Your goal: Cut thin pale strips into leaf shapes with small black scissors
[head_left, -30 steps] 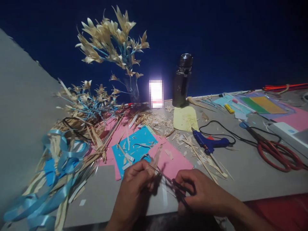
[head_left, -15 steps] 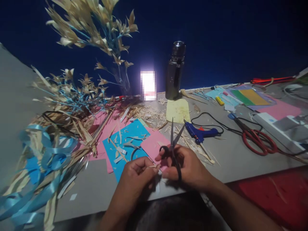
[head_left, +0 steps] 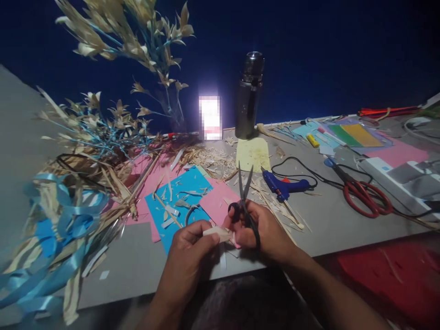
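Observation:
My left hand [head_left: 194, 247] pinches a small pale piece of dried husk [head_left: 219, 234] between thumb and fingers. Black-handled scissors [head_left: 244, 183] hang on the fingers of my right hand [head_left: 263, 229], their blades parted and pointing up, away from me. The right fingertips also touch the far end of the husk, beside a small pink bit [head_left: 236, 243]. Beyond the hands lie a pink sheet [head_left: 220, 204] and a blue sheet [head_left: 195, 181] strewn with scraps. Just right of the scissors rests a blue glue gun [head_left: 285, 185].
Blue ribbon [head_left: 82, 256] and husk strips heap at the left, below dried flower stems [head_left: 117, 123]. A dark flask [head_left: 248, 101] stands behind a yellow sheet [head_left: 252, 153]. Red-handled scissors [head_left: 367, 197] and a white power strip [head_left: 402, 183] lie at the right.
The pale husk piece now shows broader between my hands, with the pink bit beside it. The scissor blades are less widely parted. The view has shifted slightly.

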The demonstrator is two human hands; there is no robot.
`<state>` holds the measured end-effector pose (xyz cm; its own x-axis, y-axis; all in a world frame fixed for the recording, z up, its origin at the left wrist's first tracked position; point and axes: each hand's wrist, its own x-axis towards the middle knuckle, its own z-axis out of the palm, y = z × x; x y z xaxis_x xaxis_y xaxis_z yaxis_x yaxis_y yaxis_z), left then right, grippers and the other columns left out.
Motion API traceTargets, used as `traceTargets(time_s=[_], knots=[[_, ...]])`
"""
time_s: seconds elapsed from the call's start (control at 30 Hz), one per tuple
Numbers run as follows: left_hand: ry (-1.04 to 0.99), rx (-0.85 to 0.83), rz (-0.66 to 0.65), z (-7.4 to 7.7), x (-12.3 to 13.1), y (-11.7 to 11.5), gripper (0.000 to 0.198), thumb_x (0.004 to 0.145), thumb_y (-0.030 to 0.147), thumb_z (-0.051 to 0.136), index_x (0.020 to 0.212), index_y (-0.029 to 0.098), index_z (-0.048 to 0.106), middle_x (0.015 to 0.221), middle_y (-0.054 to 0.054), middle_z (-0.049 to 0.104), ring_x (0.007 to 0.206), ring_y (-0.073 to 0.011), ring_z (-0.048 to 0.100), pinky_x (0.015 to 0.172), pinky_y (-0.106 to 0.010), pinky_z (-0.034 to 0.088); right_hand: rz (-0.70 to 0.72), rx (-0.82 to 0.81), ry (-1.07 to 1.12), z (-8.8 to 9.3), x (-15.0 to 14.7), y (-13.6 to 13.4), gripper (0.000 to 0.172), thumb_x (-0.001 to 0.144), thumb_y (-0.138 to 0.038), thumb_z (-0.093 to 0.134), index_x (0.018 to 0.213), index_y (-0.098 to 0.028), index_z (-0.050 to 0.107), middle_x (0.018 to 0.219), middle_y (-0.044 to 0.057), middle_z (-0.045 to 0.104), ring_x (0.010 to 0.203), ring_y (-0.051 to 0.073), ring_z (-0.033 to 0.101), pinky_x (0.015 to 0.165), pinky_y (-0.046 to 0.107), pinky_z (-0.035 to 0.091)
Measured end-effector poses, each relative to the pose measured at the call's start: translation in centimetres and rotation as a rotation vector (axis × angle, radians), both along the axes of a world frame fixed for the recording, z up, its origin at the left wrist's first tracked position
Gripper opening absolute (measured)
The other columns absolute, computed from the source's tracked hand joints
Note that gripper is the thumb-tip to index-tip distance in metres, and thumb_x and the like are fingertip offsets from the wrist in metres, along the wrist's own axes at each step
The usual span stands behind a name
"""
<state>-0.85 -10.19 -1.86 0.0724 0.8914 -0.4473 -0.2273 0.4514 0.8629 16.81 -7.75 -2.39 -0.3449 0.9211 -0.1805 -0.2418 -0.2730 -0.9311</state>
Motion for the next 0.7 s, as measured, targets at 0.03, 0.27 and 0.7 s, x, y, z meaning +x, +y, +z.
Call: traceTargets(time_s=[0.03,0.27,0.7], knots=[[0.036,0.008,0.005,0.0,0.1,0.0,0.030,0.070,0.033,0.080,0.059,0.017,0.057,0.053,0.003,0.052,0.046,-0.0086,0.041,0.047,-0.020,0.031,0.018,0.016,-0.015,0.3,0.0,-0.2,0.045,0.059,-0.022,0.085,0.097,-0.017,0.061,0.085,0.000,0.068,0.064,0.010,0.059,0.058,0.022,0.050],[-0.061,0.058,-0.036,0.1,0.2,-0.3,0.024,0.073,0.036,0.082,0.073,0.017,0.067,0.065,0.001,0.060,0.054,-0.0099,0.048,0.052,-0.020,0.036,-0.143,0.040,-0.084,0.3,-0.8,-0.4,0.027,0.060,-0.024,0.074,0.082,-0.018,0.060,0.073,-0.002,0.062,0.060,0.011,0.055,0.055,0.022,0.047],[-0.499,-0.077,-0.055,-1.2,1.4,0.4,0.023,0.070,0.028,0.088,0.069,0.014,0.070,0.061,-0.003,0.064,0.061,-0.0132,0.056,0.065,-0.025,0.046,-0.045,-0.211,0.361,-1.8,-2.1,-0.1,0.039,0.061,-0.033,0.084,0.084,-0.019,0.056,0.061,-0.005,0.059,0.045,0.011,0.054,0.043,0.022,0.043]])
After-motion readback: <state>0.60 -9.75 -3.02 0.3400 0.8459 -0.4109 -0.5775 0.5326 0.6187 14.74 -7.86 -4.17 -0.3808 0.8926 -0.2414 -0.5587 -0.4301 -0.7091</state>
